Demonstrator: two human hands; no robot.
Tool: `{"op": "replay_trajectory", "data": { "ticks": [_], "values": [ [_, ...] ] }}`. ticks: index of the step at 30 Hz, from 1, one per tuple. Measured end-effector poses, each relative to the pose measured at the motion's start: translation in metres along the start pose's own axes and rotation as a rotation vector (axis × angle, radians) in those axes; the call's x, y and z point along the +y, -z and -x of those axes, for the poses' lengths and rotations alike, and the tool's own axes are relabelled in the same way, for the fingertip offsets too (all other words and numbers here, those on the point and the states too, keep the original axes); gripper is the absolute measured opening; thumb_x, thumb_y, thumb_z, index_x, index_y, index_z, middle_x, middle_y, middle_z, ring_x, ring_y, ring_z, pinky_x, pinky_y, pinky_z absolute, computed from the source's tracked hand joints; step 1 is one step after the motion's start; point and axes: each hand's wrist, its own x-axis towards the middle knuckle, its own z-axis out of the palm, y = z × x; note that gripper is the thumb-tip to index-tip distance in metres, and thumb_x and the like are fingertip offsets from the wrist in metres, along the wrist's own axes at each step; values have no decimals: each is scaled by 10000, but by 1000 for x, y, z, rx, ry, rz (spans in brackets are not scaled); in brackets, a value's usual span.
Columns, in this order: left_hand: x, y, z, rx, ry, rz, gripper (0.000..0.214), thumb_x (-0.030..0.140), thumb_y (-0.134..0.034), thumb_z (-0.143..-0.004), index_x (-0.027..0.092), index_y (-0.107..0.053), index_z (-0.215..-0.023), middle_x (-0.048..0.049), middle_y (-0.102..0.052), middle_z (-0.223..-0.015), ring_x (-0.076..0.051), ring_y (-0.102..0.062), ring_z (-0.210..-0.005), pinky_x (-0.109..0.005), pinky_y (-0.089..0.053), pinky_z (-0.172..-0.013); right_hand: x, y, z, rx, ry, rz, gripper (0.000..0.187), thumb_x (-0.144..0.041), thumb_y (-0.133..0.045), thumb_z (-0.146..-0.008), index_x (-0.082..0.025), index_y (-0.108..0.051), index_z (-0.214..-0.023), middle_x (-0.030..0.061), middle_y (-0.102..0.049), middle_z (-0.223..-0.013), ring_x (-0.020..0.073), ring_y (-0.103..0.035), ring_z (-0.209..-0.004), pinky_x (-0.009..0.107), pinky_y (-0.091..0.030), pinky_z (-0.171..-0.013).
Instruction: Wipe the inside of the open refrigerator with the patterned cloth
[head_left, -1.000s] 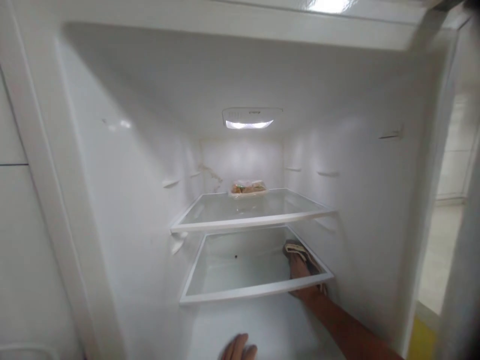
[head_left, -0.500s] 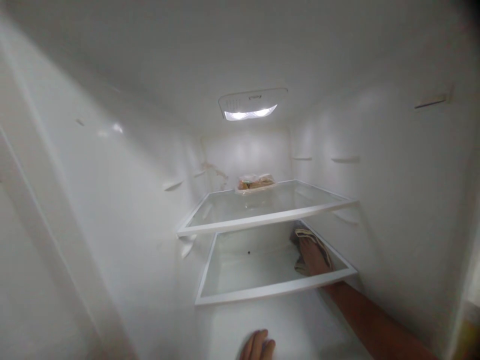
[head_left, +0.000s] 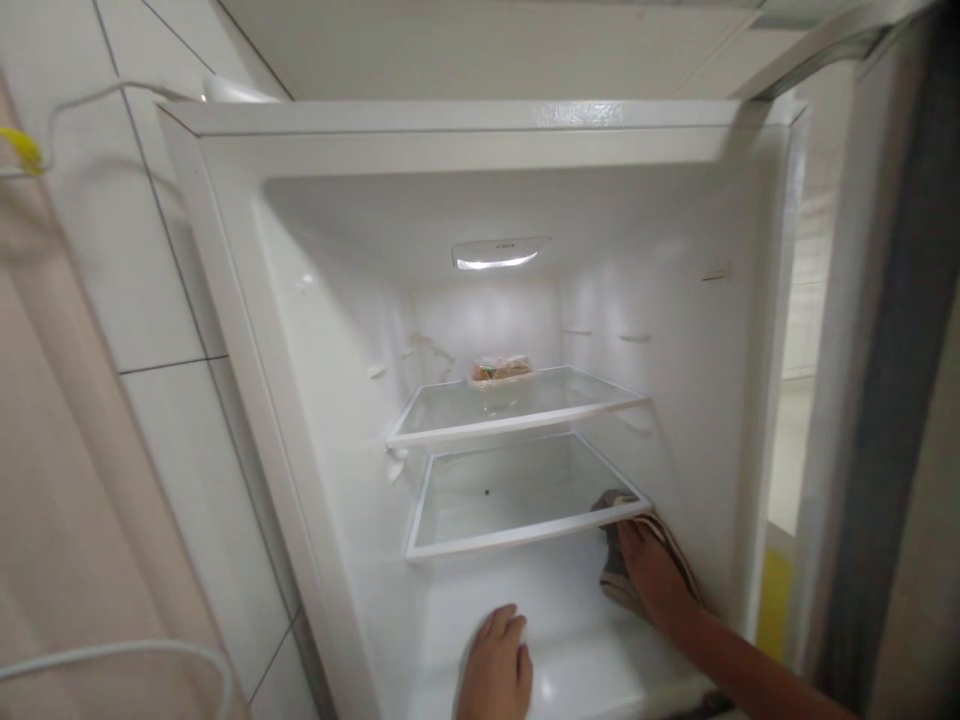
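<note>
Inside a lit fridge (head_left: 697, 400), the right hand (head_left: 651, 568) is clasped on a striped cloth (head_left: 615, 578), bunched against the right wall, by the front right corner of the lower shelf (head_left: 461, 515). Left hand (head_left: 495, 662) low, fingers together, loosely bent; palm hidden, cannot tell if it grips anything. Food pack (head_left: 501, 370) at back of upper shelf (head_left: 450, 418).

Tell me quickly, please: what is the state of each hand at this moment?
Left hand: slightly curled, no object seen; palm hidden, so grip cannot be told.
Right hand: holding the cloth.
</note>
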Motion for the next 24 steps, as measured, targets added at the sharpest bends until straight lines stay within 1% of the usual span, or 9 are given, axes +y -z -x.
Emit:
{"op": "replay_trajectory", "data": {
  "ticks": [3, 5, 9, 11, 13, 16, 20, 22, 24],
  "values": [
    [4, 4, 3, 53, -22, 22, 496, 226, -383, -888, 168, -677, -1283, -137, -657, -1414, -255, -593, -1336, -451, -447, -1200, 3, 24, 18, -134, 104, 140, 504, -57, -466, -795, -104, -679, -1250, 193, -697, -1273, 343, -620, -1259, 490, -424, -1169],
    [4, 5, 3, 61, -29, 23, 493, 226, -386, -889, 156, -679, -1279, -143, -661, -1408, -258, -596, -1333, -456, -447, -1199, 6, 40, 33, -166, 145, 232, 497, -12, -484, -775, -109, -709, -1207, 192, -687, -1303, 336, -610, -1276, 488, -409, -1181],
    [1, 2, 2, 79, -36, 6, 488, 209, -387, -887, 159, -685, -1270, -131, -668, -1402, -250, -601, -1327, -449, -457, -1190, 17, 70, 61, -149, 275, 407, 447, -4, -490, -770, -150, -776, -1082, 186, -711, -1281, 339, -620, -1262, 485, -450, -1131],
    [-1, -1, 2, 100, -34, -3, 487, 195, -388, -883, 171, -689, -1265, -119, -674, -1397, -241, -606, -1322, -439, -461, -1186, 25, 81, 68, -126, 318, 439, 490, 23, -472, -756, -181, -782, -1076, 162, -727, -1265, 327, -632, -1249, 477, -467, -1104],
    [-3, -4, 1, 114, -28, -4, 477, 200, -399, -883, 181, -697, -1255, -114, -682, -1388, -240, -615, -1314, -438, -468, -1181, 32, 87, 69, -108, 321, 424, 539, 45, -459, -748, -200, -774, -1109, 135, -723, -1290, 309, -622, -1271, 468, -460, -1106],
    [-6, -8, 0, 133, -31, 2, 460, 218, -413, -890, 198, -706, -1244, -108, -691, -1376, -241, -625, -1301, -439, -478, -1173, 35, 87, 59, -105, 311, 427, 530, 42, -470, -759, -194, -770, -1126, 122, -710, -1321, 296, -613, -1285, 457, -451, -1112],
    [-7, -10, -2, 131, -27, -14, 463, 233, -402, -898, 198, -706, -1246, -104, -688, -1382, -235, -624, -1305, -430, -480, -1173, 21, 75, 36, -166, 297, 509, 507, 37, -480, -791, -128, -730, -1200, 156, -679, -1362, 290, -577, -1330, 459, -396, -1166],
    [-8, -11, -2, 135, -33, -18, 461, 242, -400, -900, 195, -708, -1240, -106, -689, -1380, -240, -628, -1301, -434, -488, -1166, 12, 67, 22, -208, 270, 500, 442, 19, -495, -811, -106, -744, -1154, 170, -701, -1315, 294, -595, -1301, 459, -407, -1154],
    [-11, -12, -2, 154, -48, -11, 452, 239, -405, -899, 206, -716, -1225, -103, -699, -1364, -247, -638, -1286, -445, -503, -1153, 6, 57, 10, -232, 249, 451, 374, 5, -513, -816, -99, -768, -1068, 174, -738, -1226, 302, -638, -1225, 460, -447, -1108]
  ]
}}
